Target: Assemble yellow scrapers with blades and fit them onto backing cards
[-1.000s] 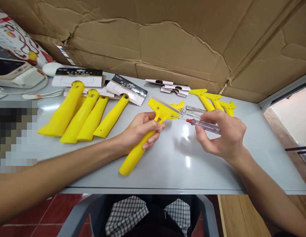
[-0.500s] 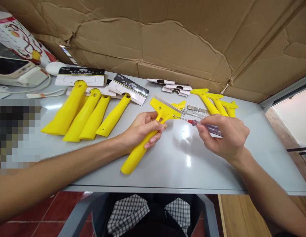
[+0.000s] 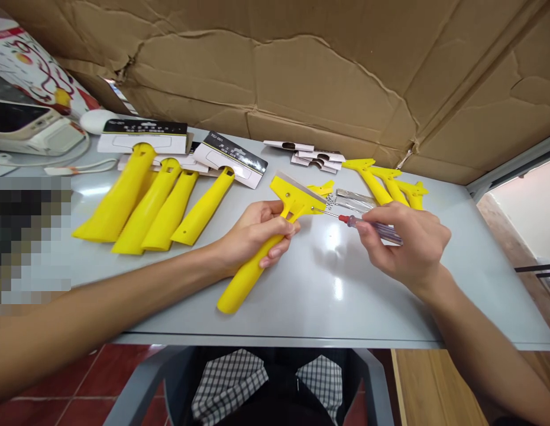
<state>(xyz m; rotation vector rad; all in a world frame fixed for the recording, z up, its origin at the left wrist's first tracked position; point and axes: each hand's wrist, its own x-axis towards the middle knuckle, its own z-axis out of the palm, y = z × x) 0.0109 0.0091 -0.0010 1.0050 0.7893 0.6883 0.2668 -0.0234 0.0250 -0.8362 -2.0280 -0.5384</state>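
Carded yellow handles (image 3: 116, 204): at least four, left
Held scraper (image 3: 297, 195): one, centre, clamped in left hand (image 3: 261, 234)
Loose scrapers (image 3: 395, 189): three, upper right
Screwdriver (image 3: 351, 221): one, right hand's (image 3: 405, 242) grip, centre right
Metal bits (image 3: 330, 201): pile, uncountable from here

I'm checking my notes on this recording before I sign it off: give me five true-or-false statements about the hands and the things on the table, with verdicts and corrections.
1. The left hand grips a yellow scraper. True.
2. The right hand holds a pair of pliers. False: it holds a screwdriver.
3. The small metal parts lie in a red dish. False: they lie loose on the table.
4. Torn-edged brown cardboard stands behind the table. True.
5. The yellow handles with large printed cards lie to the right of the held scraper. False: they lie to its left.
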